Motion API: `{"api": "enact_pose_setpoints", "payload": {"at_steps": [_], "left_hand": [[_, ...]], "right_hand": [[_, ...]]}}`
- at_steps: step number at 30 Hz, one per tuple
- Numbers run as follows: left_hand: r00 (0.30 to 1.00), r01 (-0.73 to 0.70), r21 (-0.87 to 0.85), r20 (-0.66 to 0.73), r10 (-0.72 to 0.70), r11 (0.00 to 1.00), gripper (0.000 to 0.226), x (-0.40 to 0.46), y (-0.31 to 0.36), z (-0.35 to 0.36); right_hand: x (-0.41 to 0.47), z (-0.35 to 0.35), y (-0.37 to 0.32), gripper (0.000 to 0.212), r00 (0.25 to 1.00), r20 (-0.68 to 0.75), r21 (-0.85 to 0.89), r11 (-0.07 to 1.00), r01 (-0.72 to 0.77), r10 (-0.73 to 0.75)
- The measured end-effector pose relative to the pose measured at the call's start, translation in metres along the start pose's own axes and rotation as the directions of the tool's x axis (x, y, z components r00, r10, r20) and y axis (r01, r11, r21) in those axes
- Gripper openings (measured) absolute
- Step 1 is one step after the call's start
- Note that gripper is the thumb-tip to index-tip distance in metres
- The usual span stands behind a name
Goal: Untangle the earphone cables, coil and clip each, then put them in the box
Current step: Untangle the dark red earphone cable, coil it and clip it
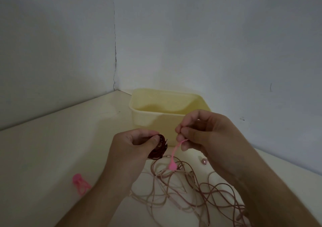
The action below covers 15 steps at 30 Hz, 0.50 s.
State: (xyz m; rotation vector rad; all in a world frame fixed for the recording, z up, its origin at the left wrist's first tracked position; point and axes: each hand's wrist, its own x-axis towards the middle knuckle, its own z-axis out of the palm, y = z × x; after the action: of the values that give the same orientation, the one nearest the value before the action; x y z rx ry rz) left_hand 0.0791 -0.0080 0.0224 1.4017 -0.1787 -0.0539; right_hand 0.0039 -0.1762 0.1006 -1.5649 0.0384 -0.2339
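Left hand (137,144) grips dark coiled cable (159,147) mid-frame; right hand (200,132) pinches pink clip tie (174,154). Box (167,108) sits behind, apparently empty. Risk: coil springs loose if grip slackens; tie could snag the tangled cables (191,192) below.

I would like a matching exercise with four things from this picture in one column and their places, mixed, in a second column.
1. dark coiled cable
2. pink tie
3. yellow box
4. spare pink ties

a. behind both hands
b. on the table, left of the left forearm
c. held in the left hand
d. pinched by the right hand

Pairs: 1-c, 2-d, 3-a, 4-b
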Motion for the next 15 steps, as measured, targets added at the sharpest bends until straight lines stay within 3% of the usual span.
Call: {"api": "enact_pose_setpoints", "payload": {"at_steps": [10,15], "left_hand": [[0.994,-0.029,0.056,0.102,0.023,0.998,0.016,-0.004,0.001,0.003],[0.988,0.016,0.001,0.153,-0.016,1.0,0.013,-0.006,0.004,0.004]], "right_hand": [[0.003,0.002,0.001,0.022,0.995,0.082,0.222,0.973,-0.065,0.048],[0.008,0.0,0.01,0.019,0.998,0.017,0.184,0.981,-0.056,0.053]]}}
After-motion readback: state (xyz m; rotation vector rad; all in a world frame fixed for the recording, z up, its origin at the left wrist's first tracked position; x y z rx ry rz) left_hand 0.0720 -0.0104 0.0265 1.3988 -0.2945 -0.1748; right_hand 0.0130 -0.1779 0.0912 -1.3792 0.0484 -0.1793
